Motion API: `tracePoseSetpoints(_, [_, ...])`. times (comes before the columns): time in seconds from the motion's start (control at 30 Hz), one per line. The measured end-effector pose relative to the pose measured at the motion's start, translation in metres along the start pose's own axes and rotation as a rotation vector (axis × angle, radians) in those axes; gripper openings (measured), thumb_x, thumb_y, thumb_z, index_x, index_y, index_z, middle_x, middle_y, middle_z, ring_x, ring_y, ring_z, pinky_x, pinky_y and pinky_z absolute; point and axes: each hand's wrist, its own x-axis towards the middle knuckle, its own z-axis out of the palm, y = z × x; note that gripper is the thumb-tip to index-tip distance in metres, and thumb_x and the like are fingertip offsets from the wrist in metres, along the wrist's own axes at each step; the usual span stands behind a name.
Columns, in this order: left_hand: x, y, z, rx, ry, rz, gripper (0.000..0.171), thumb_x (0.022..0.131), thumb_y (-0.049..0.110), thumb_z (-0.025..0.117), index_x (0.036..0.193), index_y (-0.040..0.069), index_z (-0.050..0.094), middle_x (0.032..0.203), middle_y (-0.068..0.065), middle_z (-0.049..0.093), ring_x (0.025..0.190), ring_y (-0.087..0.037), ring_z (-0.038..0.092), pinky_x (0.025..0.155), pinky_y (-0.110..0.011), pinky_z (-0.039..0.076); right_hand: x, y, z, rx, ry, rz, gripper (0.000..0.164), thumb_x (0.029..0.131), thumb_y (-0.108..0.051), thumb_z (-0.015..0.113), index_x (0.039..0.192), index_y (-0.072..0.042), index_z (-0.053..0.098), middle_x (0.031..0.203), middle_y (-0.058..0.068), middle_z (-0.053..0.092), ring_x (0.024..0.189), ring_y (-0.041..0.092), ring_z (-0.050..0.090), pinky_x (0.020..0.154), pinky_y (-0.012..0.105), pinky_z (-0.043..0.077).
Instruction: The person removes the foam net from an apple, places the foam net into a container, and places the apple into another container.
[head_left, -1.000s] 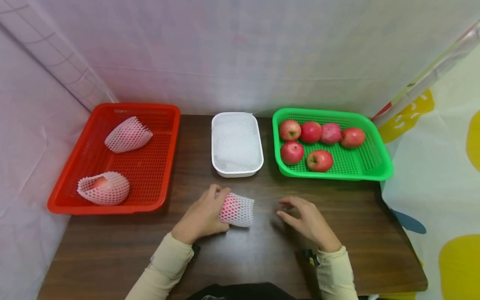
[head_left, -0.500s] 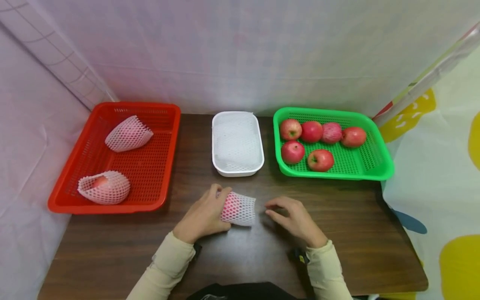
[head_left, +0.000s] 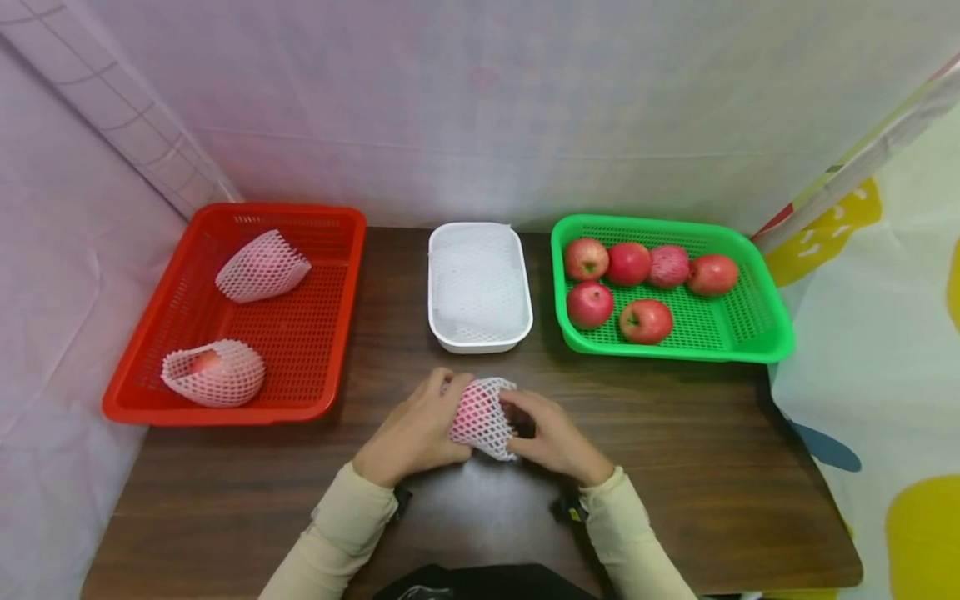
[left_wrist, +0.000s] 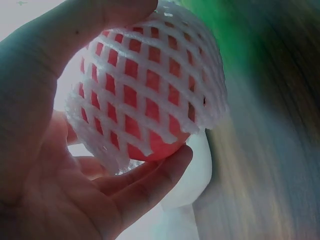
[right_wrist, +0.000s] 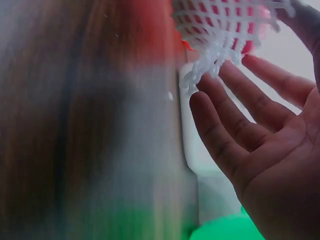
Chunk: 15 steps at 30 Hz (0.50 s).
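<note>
In the head view, my left hand (head_left: 420, 429) grips a red apple (head_left: 472, 406) in a white foam net sleeve (head_left: 491, 421) over the table. The left wrist view shows the thumb on one side of the netted apple (left_wrist: 150, 85) and fingers beneath it. My right hand (head_left: 551, 437) is at the sleeve's loose end, thumb and fingers spread either side of it. Seen from the right wrist, its nearly straight fingers (right_wrist: 225, 135) touch the sleeve's bunched edge (right_wrist: 215, 55), and nothing lies in the palm.
A red basket (head_left: 341, 333) on the left holds two apples in foam nets (head_left: 262, 267). At the back middle stands a white tray (head_left: 480, 343) with foam nets (head_left: 480, 279). The green basket (head_left: 675, 354) on the right holds several bare apples (head_left: 647, 321).
My right hand has moved left to the sleeve's loose end, which was a straight tube and is now pushed in and bunched. My left hand keeps its grip on the apple.
</note>
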Motion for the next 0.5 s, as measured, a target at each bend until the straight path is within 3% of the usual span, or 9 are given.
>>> tracePoseSetpoints(0.2, [0.0007,0.0050,0.0007,-0.024,-0.003,0.024,0.087,0.063,0.025,0.084,0.141,0.019,0.048,0.122,-0.009,0.048,0.099,-0.021,0.055,0.076,-0.037,0.051,0.0061,0.0013,0.0064,-0.034,0.001,0.027,0.071,0.065,0.000,0.071,0.134,0.001,0.054,0.126,0.013,0.062,0.115,0.026,0.058,0.099,0.044,0.047])
tracePoseSetpoints(0.37, [-0.0002,0.0096,0.0012,-0.046,-0.007,0.079,0.089,0.063,0.022,0.086,0.143,0.017,0.047,0.122,-0.009,0.048,0.100,-0.021,0.056,0.083,-0.038,0.051,0.0087,0.0020,0.0097,-0.035,0.015,0.035,0.065,0.066,-0.007,0.076,0.127,-0.002,0.057,0.120,0.010,0.064,0.111,0.023,0.059,0.099,0.042,0.047])
tracePoseSetpoints(0.5, [-0.0015,0.0096,-0.0005,0.001,-0.002,0.129,0.088,0.065,0.028,0.088,0.143,0.015,0.048,0.122,-0.009,0.051,0.101,-0.022,0.058,0.084,-0.041,0.052,0.0055,0.0040,0.0112,-0.037,0.059,0.018,0.063,0.066,-0.012,0.081,0.125,-0.002,0.059,0.117,0.010,0.065,0.109,0.024,0.060,0.097,0.043,0.048])
